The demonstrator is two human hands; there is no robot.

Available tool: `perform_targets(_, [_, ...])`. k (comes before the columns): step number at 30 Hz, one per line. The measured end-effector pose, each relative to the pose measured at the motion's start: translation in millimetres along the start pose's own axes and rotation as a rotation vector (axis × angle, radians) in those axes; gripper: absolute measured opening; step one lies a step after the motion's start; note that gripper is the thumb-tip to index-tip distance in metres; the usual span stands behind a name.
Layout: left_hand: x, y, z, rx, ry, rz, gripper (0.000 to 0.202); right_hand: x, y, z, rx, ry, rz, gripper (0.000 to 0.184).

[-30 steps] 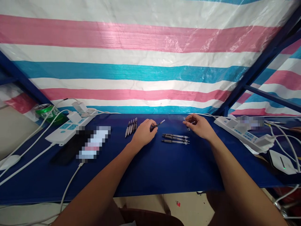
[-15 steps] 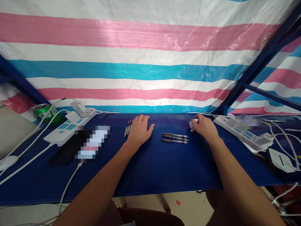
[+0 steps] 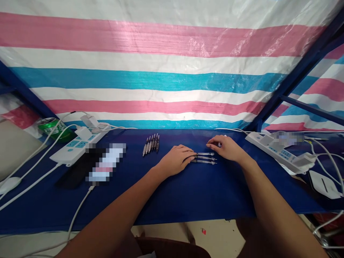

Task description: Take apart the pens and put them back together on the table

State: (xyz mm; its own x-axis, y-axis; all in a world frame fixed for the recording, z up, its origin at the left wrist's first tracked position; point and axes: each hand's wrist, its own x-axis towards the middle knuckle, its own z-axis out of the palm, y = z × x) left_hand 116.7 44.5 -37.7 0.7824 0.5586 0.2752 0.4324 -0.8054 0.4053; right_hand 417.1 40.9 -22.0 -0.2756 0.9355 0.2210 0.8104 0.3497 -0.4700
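Three assembled pens [image 3: 205, 158] lie side by side at the middle of the blue table [image 3: 188, 193]. My left hand [image 3: 177, 159] rests palm down with its fingers stretched flat over the pens' left ends. My right hand [image 3: 225, 148] hovers just behind the pens' right ends, its fingers reaching left and loosely apart, with nothing seen in them. A row of several dark pen parts [image 3: 151, 143] lies behind and to the left of my left hand. The small clear parts seen earlier are hidden by my right hand.
A white power strip [image 3: 75, 147] with plugs and cables lies at the left, with a green can [image 3: 51, 126] behind it and a black object [image 3: 77, 172] beside it. A second power strip [image 3: 279, 152] and a white device [image 3: 324, 184] sit at the right. A striped tarp [image 3: 161, 71] closes the back.
My left hand laid its pen part in the left row, then moved right onto the three pens. My right hand went to the clear parts, then shifted left toward the pens.
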Motion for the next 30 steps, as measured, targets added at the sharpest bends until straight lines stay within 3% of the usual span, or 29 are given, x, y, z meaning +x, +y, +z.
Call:
perform_targets(5, [3.0,-8.4,2.5,-0.005,0.051,-0.008,0.035,-1.4,-1.7,2.9,0.137,-0.17,-0.096,0.022])
perform_targets(12, [1.5,-13.8,9.1,0.001,0.138,-0.068,0.027,1.2,-3.9,8.7,0.16,-0.137,-0.126,0.02])
perform_targets(17, [0.2,-15.0,2.0,0.005,0.203,-0.102,0.026,-1.9,-24.1,6.6,0.362,-0.102,-0.07,0.032])
perform_targets(23, [1.2,-11.2,-6.6,-0.01,0.274,-0.038,0.033,-0.9,-34.3,15.8,0.654,-0.223,0.065,0.045])
perform_targets(28, [0.8,-10.6,-6.5,-0.027,0.265,-0.041,0.037,2.5,-36.6,19.6,0.699,-0.071,-0.036,0.037])
perform_targets(30, [0.8,-11.3,-6.8,-0.04,0.27,-0.045,0.037,2.9,-37.3,18.6,0.692,-0.077,-0.037,0.037])
